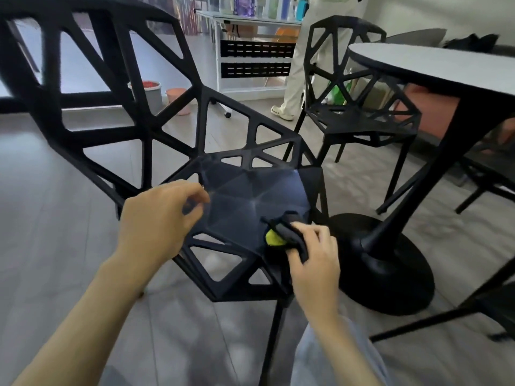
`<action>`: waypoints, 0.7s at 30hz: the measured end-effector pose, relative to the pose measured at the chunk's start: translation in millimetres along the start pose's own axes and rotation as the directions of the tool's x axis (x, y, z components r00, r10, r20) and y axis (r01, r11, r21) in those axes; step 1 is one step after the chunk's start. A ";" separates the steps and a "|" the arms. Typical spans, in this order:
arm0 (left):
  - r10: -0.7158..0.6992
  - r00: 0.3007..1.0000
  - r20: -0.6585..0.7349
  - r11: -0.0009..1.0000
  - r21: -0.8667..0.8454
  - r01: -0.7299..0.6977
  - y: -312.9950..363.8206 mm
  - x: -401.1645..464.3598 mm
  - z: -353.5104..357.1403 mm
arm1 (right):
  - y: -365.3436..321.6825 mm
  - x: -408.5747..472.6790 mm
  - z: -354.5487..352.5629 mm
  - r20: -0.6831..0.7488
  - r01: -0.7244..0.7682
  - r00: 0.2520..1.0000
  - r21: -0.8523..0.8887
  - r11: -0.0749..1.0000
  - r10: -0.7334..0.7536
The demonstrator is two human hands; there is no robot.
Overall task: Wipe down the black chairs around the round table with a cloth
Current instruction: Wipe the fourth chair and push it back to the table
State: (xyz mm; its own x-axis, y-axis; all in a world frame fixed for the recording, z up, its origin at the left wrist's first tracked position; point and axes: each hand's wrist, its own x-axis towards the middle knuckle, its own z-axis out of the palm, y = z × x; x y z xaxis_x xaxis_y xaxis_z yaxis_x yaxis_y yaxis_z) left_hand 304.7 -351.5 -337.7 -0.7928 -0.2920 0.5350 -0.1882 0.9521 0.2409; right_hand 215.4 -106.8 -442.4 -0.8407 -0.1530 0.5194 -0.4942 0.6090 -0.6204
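Note:
A black lattice chair (245, 190) stands right in front of me, its seat streaked and its tall backrest rising at the upper left. My right hand (315, 254) grips a bunched dark grey cloth (289, 224) with a yellow patch and presses it on the seat's front right part. My left hand (161, 218) hovers over the seat's left edge with fingers loosely curled, holding nothing. A second black chair (359, 107) stands beyond, tucked by the round table (434, 65).
The table's black pedestal base (384, 263) sits on the floor just right of the chair. More chair legs (446, 316) show at the right edge. A person in light clothes (303, 65) stands behind, near a white shelf (250, 51) and two buckets (156, 93).

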 end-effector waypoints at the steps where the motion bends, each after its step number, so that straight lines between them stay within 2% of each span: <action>1: -0.004 1.000 0.007 1.000 0.008 0.004 -7.0 0.9 -1.6 | -6.4 -17.0 0.7 0.001 -0.011 1.000 0.026 1.000 0.011; 3: -0.015 0.999 0.037 0.999 0.033 0.014 -20.7 2.7 -5.8 | -14.7 -38.1 2.1 0.024 -0.010 1.000 0.088 0.996 0.008; 7: -0.051 0.996 0.074 0.998 0.042 0.048 -30.9 4.9 -12.9 | -4.3 -4.2 7.5 0.100 0.173 0.978 0.084 0.981 -0.181; 13: -0.026 0.994 0.103 0.998 0.062 0.019 -26.0 3.1 -15.2 | 58.3 160.4 48.8 0.099 0.000 0.995 0.037 0.999 -0.004; 15: -0.019 0.995 0.093 0.998 0.058 0.014 -24.0 2.4 -14.7 | 73.4 191.1 59.8 0.094 -0.066 0.993 0.016 0.998 0.064; 18: -0.039 0.998 0.047 0.999 0.038 0.038 -20.4 2.8 -15.4 | 69.0 191.1 63.5 0.033 -0.111 0.993 0.066 0.992 0.109; 21: -0.060 0.997 0.039 0.998 0.007 0.060 -16.6 2.9 -16.8 | 61.7 147.2 50.4 0.024 -0.050 0.999 0.127 0.991 0.048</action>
State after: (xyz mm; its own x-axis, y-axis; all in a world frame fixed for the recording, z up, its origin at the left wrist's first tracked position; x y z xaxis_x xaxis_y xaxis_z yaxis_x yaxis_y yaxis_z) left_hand 315.3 -369.6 -326.6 -0.8020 -0.3452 0.4875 -0.2396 0.9335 0.2668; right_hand 49.9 -131.0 -433.8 -0.8684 -0.1422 0.4751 -0.4753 0.5120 -0.7155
